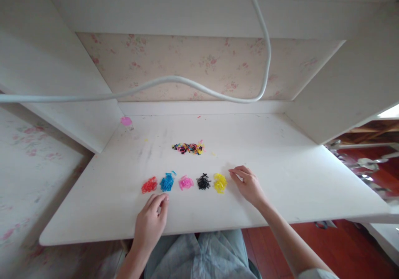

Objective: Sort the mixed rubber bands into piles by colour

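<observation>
On the white desk (280, 179) lie five small sorted piles in a row: red (149, 185), blue (167, 182), pink (186, 182), black (203, 182) and yellow (220, 183). Behind them sits a mixed pile (188, 148) of many colours. My left hand (151, 223) rests on the desk just in front of the blue pile, fingers loosely curled, nothing seen in them. My right hand (247, 185) lies right of the yellow pile, fingers bent with the tips together and pointing at that pile.
A white cable (193, 84) hangs across the view above the desk. White shelf panels (343, 84) flank both sides under a floral back wall. A pink blob (126, 121) sits at the desk's back left corner. My grey-clad lap (202, 254) is under the front edge.
</observation>
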Demonstrator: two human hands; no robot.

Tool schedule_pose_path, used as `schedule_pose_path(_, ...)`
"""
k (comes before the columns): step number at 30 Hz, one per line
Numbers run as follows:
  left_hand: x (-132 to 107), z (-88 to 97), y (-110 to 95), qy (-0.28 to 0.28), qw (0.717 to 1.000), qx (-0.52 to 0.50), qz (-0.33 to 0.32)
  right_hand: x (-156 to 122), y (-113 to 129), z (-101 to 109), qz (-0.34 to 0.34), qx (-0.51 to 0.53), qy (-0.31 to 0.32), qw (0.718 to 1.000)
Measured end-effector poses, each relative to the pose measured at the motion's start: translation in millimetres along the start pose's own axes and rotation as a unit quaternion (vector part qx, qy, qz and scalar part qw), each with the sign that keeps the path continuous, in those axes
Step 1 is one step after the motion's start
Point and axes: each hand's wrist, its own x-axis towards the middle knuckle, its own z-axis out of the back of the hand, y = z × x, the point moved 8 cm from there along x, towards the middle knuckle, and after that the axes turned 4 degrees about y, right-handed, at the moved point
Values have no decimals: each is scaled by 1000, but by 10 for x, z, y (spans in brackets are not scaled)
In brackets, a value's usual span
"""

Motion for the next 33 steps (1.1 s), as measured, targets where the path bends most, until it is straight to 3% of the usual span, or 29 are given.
schedule_pose_path(4,353,-138,-482,87,995,4,-45,-116,-203,26,-93,57,-71,991)
schedule_pose_path(9,965,-554,-1023,195,969,107,-105,-227,-214,60,-109,82,-110,984)
schedule_pose_path(14,1457,-992,-1287,216,958,131,-133,-234,-265,77,-122,92,-120,981)
schedule_pose_path(18,1636,-1258,-1376,236,948,143,-155,-216,-290,53,-121,98,-114,981)
schedule_pose_path(22,1719,-1388,-1365,246,945,152,-154,-192,-272,45,-121,98,-105,982)
schedule_pose_path(28,1714,-1417,-1312,249,948,145,-137,-168,-263,59,-119,101,-103,982)
schedule_pose_path(33,1548,-1342,-1265,263,950,119,-116,-176,-278,58,-121,104,-107,981)
